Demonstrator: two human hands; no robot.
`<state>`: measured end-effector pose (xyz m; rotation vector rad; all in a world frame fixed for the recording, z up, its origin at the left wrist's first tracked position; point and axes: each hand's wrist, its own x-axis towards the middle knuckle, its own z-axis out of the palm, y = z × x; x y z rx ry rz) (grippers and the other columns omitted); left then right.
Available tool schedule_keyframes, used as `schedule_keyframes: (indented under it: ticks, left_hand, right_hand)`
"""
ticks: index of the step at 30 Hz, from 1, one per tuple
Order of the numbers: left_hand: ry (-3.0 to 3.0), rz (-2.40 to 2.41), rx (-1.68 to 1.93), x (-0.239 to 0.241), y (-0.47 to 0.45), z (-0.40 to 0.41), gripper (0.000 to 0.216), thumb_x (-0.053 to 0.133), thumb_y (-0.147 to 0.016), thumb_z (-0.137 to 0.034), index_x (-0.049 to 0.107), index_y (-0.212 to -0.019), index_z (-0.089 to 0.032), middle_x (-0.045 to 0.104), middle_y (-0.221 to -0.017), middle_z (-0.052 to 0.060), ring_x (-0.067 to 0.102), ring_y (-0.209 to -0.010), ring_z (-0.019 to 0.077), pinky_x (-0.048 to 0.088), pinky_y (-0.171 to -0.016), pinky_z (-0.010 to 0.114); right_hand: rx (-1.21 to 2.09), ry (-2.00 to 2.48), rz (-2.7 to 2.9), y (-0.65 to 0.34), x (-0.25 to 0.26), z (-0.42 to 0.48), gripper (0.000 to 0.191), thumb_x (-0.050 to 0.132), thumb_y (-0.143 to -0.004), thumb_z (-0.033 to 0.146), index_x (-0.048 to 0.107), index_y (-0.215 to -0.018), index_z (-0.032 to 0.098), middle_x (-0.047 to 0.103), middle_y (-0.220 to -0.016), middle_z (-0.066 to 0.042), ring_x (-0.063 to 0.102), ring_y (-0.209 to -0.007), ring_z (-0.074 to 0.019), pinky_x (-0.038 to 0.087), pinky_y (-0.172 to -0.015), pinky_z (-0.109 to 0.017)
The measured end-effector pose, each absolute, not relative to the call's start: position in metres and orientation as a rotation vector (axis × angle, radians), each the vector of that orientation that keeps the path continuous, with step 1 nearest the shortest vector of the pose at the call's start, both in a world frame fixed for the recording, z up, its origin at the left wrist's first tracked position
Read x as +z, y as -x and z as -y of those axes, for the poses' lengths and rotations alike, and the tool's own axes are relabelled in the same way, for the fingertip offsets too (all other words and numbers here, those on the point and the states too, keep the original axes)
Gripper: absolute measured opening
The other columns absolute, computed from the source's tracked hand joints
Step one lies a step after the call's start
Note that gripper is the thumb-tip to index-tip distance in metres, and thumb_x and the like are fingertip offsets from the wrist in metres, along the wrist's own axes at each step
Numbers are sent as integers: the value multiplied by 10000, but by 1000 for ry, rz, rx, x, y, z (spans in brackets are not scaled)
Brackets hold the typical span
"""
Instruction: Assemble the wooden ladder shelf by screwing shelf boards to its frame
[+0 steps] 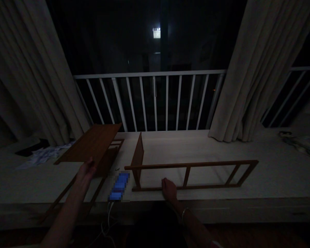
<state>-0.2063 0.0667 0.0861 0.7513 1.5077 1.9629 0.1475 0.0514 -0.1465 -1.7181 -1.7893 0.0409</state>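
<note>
In dim light, a long wooden ladder-like frame [191, 175] stands on its edge on a pale ledge [196, 148], with a wooden panel [138, 156] upright at its left end. My right hand [169, 189] rests closed on the frame's bottom rail near its left end. My left hand [86, 169] grips the near edge of a flat brown wooden board [93, 143], tilted up over a second wooden frame [103, 172]. A phone with a lit blue screen [119, 186] lies between my hands.
A white cable [107, 224] hangs from the phone over the ledge's front. Crumpled plastic or paper [43, 155] lies at the left. Beige curtains [260, 69] hang at both sides of a white railing [155, 100]. Some pale objects [302, 143] sit at the far right.
</note>
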Motion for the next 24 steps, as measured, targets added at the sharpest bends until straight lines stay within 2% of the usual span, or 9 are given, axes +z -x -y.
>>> schedule_keyframes:
  ticks: [3, 5, 8, 11, 14, 17, 20, 24]
  left_hand:
    - [-615, -1188, 1887, 106, 185, -35, 103, 509, -712, -45, 576, -755, -111, 601, -647, -12, 579, -598, 70, 498, -530, 144]
    - [-628, -1066, 1881, 112, 162, -9, 146, 544, -675, -29, 576, -779, -126, 615, -694, -20, 590, -638, 63, 503, -552, 120]
    - [-623, -992, 1885, 105, 122, 33, 116, 552, -674, -72, 567, -757, -151, 622, -714, -15, 611, -733, 102, 536, -631, 172]
    - [-630, -1113, 1827, 74, 85, 74, 152, 581, -656, -129, 566, -783, -210, 636, -776, -12, 615, -825, 153, 550, -678, 231]
    - [-705, -1268, 1695, 27, 53, 112, 192, 603, -655, -259, 562, -840, -286, 640, -855, 3, 593, -923, 207, 549, -725, 307]
    - [-873, -1298, 1500, -16, 25, 142, 263, 583, -666, -384, 534, -924, -376, 627, -943, 1, 538, -1029, 220, 521, -799, 352]
    - [-955, -1249, 1342, -43, -1, 159, 305, 535, -674, -482, 506, -974, -431, 607, -1015, 4, 465, -1115, 213, 478, -873, 377]
    - [-966, -1179, 1157, -51, -33, 163, 393, 489, -668, -562, 486, -1036, -423, 559, -1116, 19, 360, -1197, 207, 399, -964, 386]
  right_hand:
    - [227, 1660, 1662, -150, -138, -45, 354, 258, -878, 386, 524, -754, 189, 583, -670, -27, 532, -650, -128, 333, -618, -216]
    - [468, 1528, 1533, -154, -129, -41, 375, 251, -860, 445, 502, -741, 194, 558, -649, -12, 508, -609, -129, 346, -582, -221]
    - [744, 1324, 1381, -163, -114, -32, 409, 253, -819, 535, 462, -702, 203, 520, -640, 3, 479, -594, -129, 376, -560, -231]
    - [912, 1216, 1258, -172, -101, -14, 407, 325, -768, 582, 452, -682, 205, 489, -632, 15, 463, -586, -122, 392, -562, -233]
    - [1194, 1065, 995, -178, -84, 17, 373, 457, -698, 579, 452, -669, 207, 434, -588, 40, 421, -517, -104, 387, -520, -226]
    - [1371, 978, 794, -183, -61, 53, 331, 555, -652, 533, 474, -692, 214, 457, -602, 37, 438, -517, -102, 382, -506, -215]
    - [1405, 908, 791, -186, -40, 84, 321, 534, -681, 536, 515, -702, 216, 510, -652, 18, 475, -575, -108, 393, -553, -217]
    - [1376, 902, 932, -187, -31, 106, 327, 546, -686, 532, 580, -703, 207, 554, -664, 6, 500, -618, -122, 405, -621, -243]
